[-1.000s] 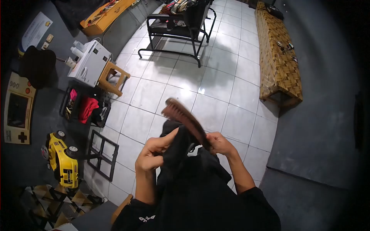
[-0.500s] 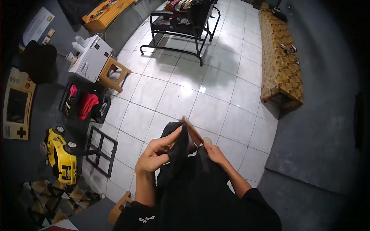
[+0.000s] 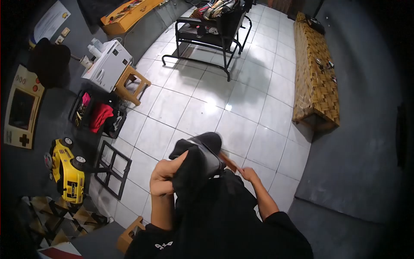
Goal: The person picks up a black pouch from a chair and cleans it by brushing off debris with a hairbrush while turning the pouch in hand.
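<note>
My left hand (image 3: 166,176) is closed on a black cloth item, perhaps a cap (image 3: 193,168), held in front of my chest. My right hand (image 3: 249,174) grips the end of a brown brush (image 3: 228,162). The brush lies against the right side of the black item, and its far end is hidden behind it. A grey inner part of the item shows between its dark edges. Its upper part is blurred.
A black metal-framed chair (image 3: 207,39) holding cloths stands ahead on the tiled floor (image 3: 241,108). At right is a woven-pattern bench (image 3: 317,82). Left are a white cabinet (image 3: 108,64), a wooden stool (image 3: 131,84), a black rack (image 3: 113,170) and a yellow toy car (image 3: 69,172).
The brush has moved down, and its far end has gone behind the black item. The item has turned, so its grey inside shows. My left hand has stayed closed on it.
</note>
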### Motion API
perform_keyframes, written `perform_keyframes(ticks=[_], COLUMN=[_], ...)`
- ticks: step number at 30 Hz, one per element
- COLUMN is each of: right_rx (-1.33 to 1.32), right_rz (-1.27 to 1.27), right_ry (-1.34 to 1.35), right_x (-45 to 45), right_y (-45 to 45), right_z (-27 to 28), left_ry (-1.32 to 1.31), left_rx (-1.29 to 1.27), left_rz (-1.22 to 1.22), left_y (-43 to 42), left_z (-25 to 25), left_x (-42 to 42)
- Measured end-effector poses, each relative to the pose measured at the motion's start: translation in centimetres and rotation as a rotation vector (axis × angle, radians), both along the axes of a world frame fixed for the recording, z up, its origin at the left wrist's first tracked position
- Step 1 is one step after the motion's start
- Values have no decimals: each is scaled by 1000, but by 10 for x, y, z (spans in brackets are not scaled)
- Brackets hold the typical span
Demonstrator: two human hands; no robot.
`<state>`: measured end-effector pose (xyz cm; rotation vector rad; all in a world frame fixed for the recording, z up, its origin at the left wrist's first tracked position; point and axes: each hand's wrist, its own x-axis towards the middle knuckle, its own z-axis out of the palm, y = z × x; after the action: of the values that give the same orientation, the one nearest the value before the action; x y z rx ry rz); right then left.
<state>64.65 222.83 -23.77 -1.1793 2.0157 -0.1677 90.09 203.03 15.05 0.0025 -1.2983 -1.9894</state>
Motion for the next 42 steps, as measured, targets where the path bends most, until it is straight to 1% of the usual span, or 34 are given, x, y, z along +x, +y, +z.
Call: perform_keyframes(ticks=[1, 2, 3, 4, 5, 6, 7, 8, 9, 10, 12, 15, 17, 18, 21, 22, 24, 25, 26, 27, 28, 29, 30, 31, 32, 33, 35, 36, 39, 40, 42], right_rx=[151, 303, 299, 297, 298, 80, -76, -231, -291, -352, -540, -567, -509, -479, -392, -425, -443, -450, -511, -532, -553, -571, -648, -709, -770, -831, -818, -831, -846, -864, -877], right_rz=[17, 32, -71, -173, -278, -267, -289, -313, -383, -453, -473, -135, -29, 26, 30, -52, -194, -268, -380, -437, -491, -547, -578, -557, -535, -513, -536, -538, -546, -537, -533], right_ry=[32, 63, -25, -114, -203, -190, -211, -233, -405, -577, -958, -1323, -1409, -1452, -1208, -1236, -1154, -1110, -1157, -1134, -1113, -1092, -1053, -986, -918, -848, -825, -810, -796, -783, -767], right_x=[-5, -7, -7, -3, 2, 5, 10, 15, 17, 20, 28, 27, 30, 31, 31, 33, 36, 38, 45, 49, 52, 56, 60, 63, 67, 70, 75, 78, 78, 76, 74], right_y=[19, 29, 23, 20, 15, 8, -7, -26, -43, -59, -80, -100, -106, -107, -102, -99, -94, -91, -89, -87, -85, -84, -83, -81, -81, -81, -78, -77, -74, -73, -71], right_z=[-22, -32, -16, 10, 30, 33, 59, 102, 137, 166, 197, 248, 245, 243, 245, 251, 262, 267, 273, 279, 284, 286, 285, 284, 284, 284, 291, 290, 290, 288, 288], left_ry=[-40, -81, -122, -199, -257, -314, -372, -452, -555, -551, -545, -582, -660, -640, -688, -719, -778, -830, -880, -928, -873, -958, -1043, -1129, -1212, -1248, -1317, -1285, -1433, -1337, -1199], left_rx=[46, 93, 140, 104, 97, 90, 83, -10, -66, -131, -244, -340, -366, -376, -430, -453, -502, -456, -411, -369, -283, -256, -229, -201, -268, -334, -467, -389, -410, -352, -324], left_rz=[-5, -11, -13, -87, -92, -100, -111, -208, -323, -396, -504, -587, -615, -592, -556, -489, -354, -320, -286, -250, -167, -167, -167, -167, -167, -120, -33, 75, -291, -362, -301], left_y=[2, 5, 7, 3, 4, 6, 6, 2, -4, -5, -7, -7, -9, -8, -9, -9, -9, -10, -12, -13, -10, -10, -11, -11, -10, -10, -9, -7, -23, -26, -25], left_z=[1, 3, 5, 6, 8, 13, 15, 6, 5, 0, -4, -5, -2, -5, -1, -5, -17, -17, -16, -14, -11, -7, -3, -2, -5, -10, -24, -31, -35, -43, -53], left_x=[0, -1, -1, 3, 0, -7, -11, -11, -11, -15, -23, -27, -23, -19, -11, -9, -7, -8, -10, -11, -14, -15, -17, -19, -22, -25, -30, -33, -32, -30, -30])
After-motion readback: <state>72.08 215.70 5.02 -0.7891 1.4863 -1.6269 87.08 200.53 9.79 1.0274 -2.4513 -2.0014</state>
